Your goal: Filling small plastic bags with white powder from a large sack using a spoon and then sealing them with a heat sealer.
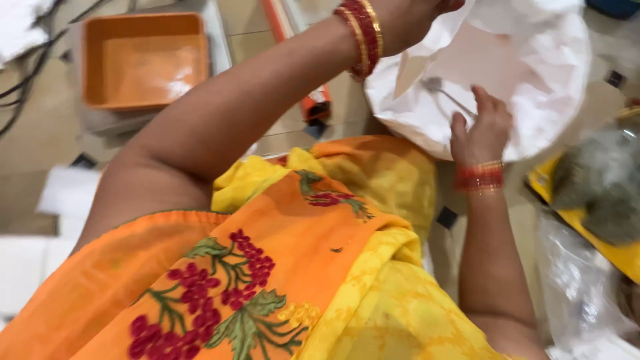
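Bright, even light; motion blur softens everything.

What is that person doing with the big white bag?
A person in an orange and yellow flowered garment has both hands at a big white bag on the floor. The left hand holds the bag's rim open at the top. The right hand reaches inside with a metal spoon in its grip. An orange tray sits off to the side, untouched.

A tiled floor (40,140) carries everything. An orange tray (143,60) lies on it. Right of the tray sits a white sack (533,87), and further right a yellow packet (600,233) over clear plastic (580,287).
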